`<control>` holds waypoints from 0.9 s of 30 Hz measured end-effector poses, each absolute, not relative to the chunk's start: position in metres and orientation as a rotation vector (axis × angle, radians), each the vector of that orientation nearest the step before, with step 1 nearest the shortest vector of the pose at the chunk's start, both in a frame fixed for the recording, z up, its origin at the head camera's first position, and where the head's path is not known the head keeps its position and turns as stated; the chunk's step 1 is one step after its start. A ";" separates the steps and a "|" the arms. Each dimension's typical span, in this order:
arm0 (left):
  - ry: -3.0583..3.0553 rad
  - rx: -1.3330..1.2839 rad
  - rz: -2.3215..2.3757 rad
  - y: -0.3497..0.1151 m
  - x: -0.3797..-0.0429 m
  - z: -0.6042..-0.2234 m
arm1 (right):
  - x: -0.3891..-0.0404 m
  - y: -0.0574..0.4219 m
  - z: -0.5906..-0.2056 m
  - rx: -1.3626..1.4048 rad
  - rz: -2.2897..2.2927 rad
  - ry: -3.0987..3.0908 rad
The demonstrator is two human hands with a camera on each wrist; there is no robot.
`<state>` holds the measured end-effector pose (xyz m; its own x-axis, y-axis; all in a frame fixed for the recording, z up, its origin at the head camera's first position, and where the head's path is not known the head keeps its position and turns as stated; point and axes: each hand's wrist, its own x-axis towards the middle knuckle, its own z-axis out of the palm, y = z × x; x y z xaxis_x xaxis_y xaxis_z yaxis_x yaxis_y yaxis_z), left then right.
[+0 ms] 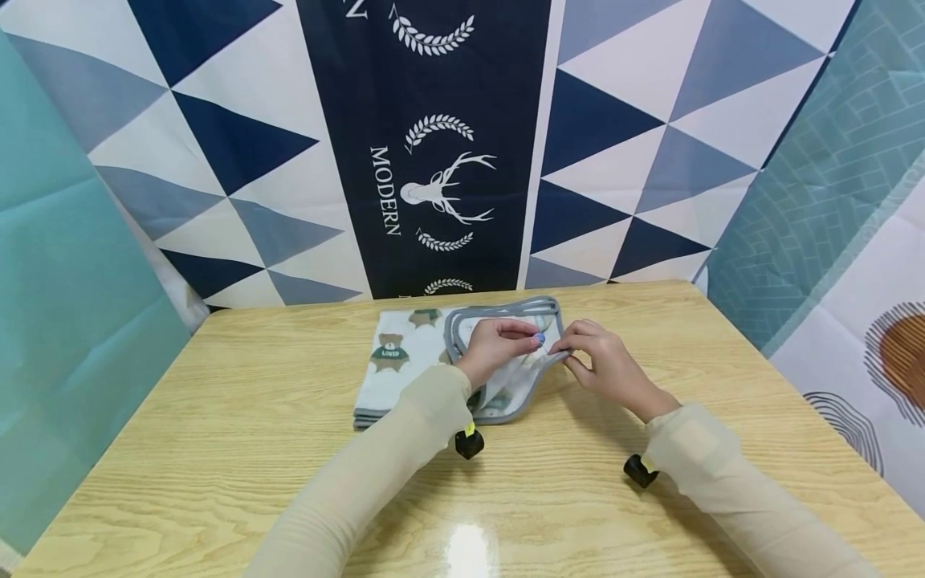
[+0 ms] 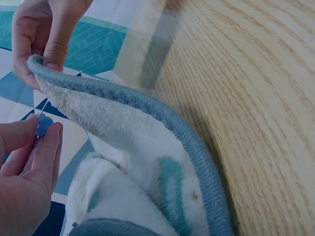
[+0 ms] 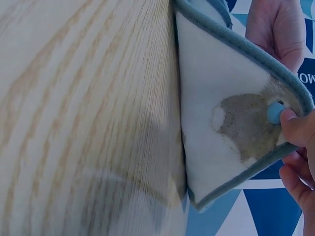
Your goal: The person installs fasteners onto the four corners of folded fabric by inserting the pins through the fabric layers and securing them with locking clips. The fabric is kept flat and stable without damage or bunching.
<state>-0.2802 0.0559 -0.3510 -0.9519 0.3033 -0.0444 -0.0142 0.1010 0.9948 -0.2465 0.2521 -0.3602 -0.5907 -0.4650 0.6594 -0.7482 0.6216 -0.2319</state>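
Observation:
A white blanket (image 1: 408,385) with bear prints and grey-blue edging lies folded on the table. My left hand (image 1: 499,349) pinches a small blue piece (image 2: 44,125) between thumb and fingers, above the lifted corner. From that piece a thin metal pin points toward the cloth in the left wrist view; whether its tip enters the cloth I cannot tell. My right hand (image 1: 614,369) pinches the corner by its edging. On the corner's other face, a light-blue round head (image 3: 275,113) sits against a brown print, and the right thumb (image 3: 295,127) touches it.
The light wood table (image 1: 217,457) spreads around the blanket. Behind it hangs a patterned cloth (image 1: 462,265) with triangles and a deer head. A black wrist camera (image 1: 469,444) sits under the left cuff, another camera (image 1: 640,471) under the right.

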 end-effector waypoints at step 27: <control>2.319 0.302 1.839 0.055 -0.276 -0.348 | -0.249 0.248 -0.357 0.929 0.703 -2.253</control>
<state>-0.2763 0.0549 -0.3484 -0.9657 0.2598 -0.0044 0.0549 0.2204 0.9739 -0.2490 0.2481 -0.3567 -0.5778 -0.4353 0.6904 -0.7507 0.6154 -0.2403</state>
